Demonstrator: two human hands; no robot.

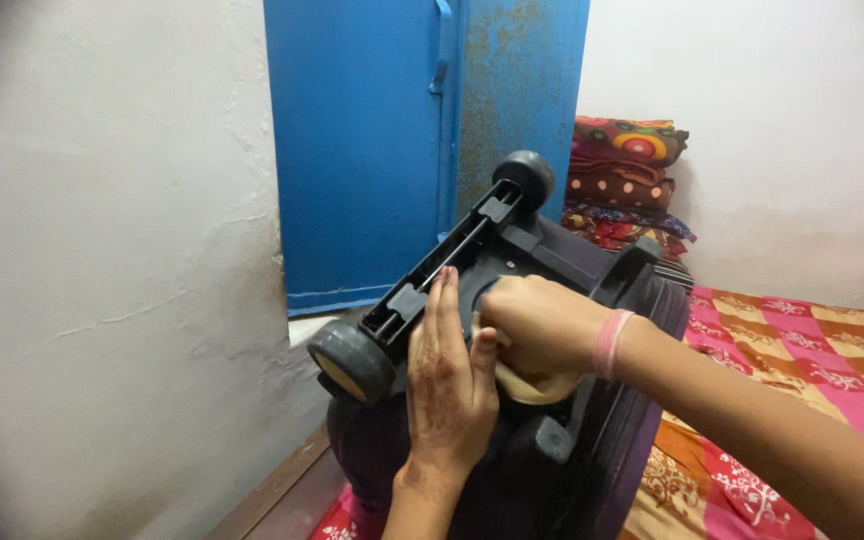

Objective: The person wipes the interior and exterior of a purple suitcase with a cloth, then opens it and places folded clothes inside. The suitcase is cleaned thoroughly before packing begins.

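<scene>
Dark purple fabric and black plastic filled the middle of my view: a wheeled suitcase (592,440) stood upended on the bed, its underside turned up toward me, with the black wheel frame (452,260) running diagonally from lower left to upper right. One grey-rimmed wheel (352,360) sat at the near, lower end of that frame and the other wheel (524,177) at the far, upper end, close to the blue metal door (382,130). My left hand (449,385) lay flat against the underside just below the frame, fingers stretched out and pointing up, clenched on nothing, only pressing on the case. My right hand (542,325), with a pink band (610,343) around the wrist, was closed over a cream-coloured cloth (527,385) and held it pressed against the black plastic of the base, just beside my left thumb; part of the cloth hung out below my palm. Under the suitcase spread a bedsheet (812,360) checked in pink, red and yellow. Folded blankets (627,180) in brown, red and orange patterns were stacked in the far corner against the white wall (102,250), behind the upper wheel and well apart from my hands.
</scene>
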